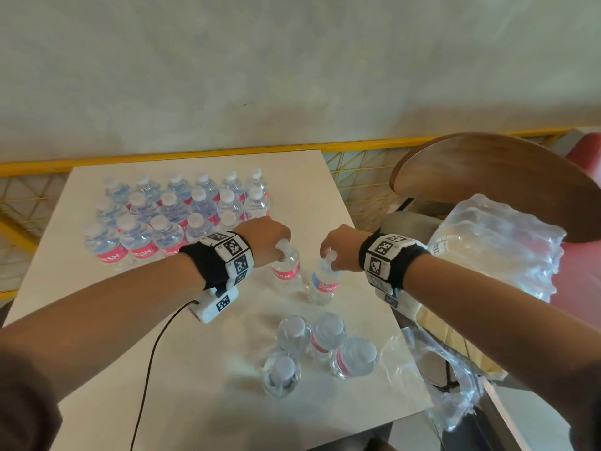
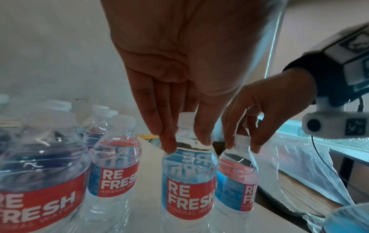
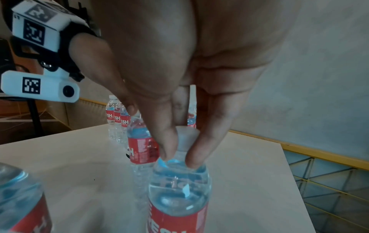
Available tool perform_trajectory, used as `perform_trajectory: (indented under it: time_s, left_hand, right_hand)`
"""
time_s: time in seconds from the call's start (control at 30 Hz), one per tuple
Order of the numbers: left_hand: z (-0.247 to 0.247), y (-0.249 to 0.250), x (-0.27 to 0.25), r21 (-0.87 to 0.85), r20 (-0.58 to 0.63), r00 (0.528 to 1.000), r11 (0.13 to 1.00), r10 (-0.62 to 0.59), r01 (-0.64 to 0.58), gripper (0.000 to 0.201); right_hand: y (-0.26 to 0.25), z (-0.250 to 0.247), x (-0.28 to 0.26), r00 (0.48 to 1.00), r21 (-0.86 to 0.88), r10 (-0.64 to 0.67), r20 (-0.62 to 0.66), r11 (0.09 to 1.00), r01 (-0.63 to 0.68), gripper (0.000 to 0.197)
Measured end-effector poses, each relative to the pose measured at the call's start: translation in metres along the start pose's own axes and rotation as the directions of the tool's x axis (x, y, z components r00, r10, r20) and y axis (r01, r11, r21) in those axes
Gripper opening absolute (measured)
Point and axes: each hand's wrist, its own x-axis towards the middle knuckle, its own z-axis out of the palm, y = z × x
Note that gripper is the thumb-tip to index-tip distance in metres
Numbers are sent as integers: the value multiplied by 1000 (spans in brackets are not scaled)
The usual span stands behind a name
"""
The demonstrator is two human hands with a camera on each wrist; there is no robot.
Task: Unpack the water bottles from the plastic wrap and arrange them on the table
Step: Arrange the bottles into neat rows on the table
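Both hands (image 1: 265,237) lowered, fingers (image 3: 169,141) pinching bottle necks (image 1: 286,255)

A pale, blotchy plaster wall (image 1: 292,60) filled the upper half of the head view, lit softly and evenly. Along its foot ran a yellow rail (image 1: 195,157) topping a yellow wire-mesh panel (image 1: 361,177). A square, cream tabletop (image 1: 201,353) stood against that rail. To the right of it, a round wooden chair back (image 1: 487,177) rose over a red seat (image 1: 582,275). In the left wrist view, a bright window strip (image 2: 319,137) showed at the right edge.
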Motion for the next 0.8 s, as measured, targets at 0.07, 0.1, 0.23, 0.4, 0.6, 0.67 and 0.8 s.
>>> perform_trajectory:
  time_s: [0.07,0.1,0.23,0.4,0.6,0.67,0.8]
  left_hand:
    - [-4,-8,-9,-31,1,1000,1000,-7,7,28]
    - [-5,-13,-14,-52,-2,1000,999,-13,13,29]
    - [-6,-42,-36,-130,-2,998,990,-62,62,32]
    - [1,-81,-70,-69,21,992,990,-125,126,28]
    - [14,-142,-117,-105,12,961,955,-277,277,19]
    - [16,-161,-134,-95,10,941,937,-337,336,30]
    - [23,-193,-160,-133,11,897,889,-442,439,34]
  right_hand:
    - [-5,-1,2,1000,19,-4,-26,1000,4,37]
    - [-9,-2,4,999,28,-12,-39,1000,13,36]
    - [-28,-13,11,995,14,-80,-67,997,81,37]
    - [-71,-29,29,981,14,-169,-93,985,171,39]
    - [-142,-39,54,956,0,-290,-44,957,290,38]
    - [-167,-39,62,947,-5,-319,-33,948,319,39]
    - [-211,-36,78,932,-12,-361,-34,933,360,43]
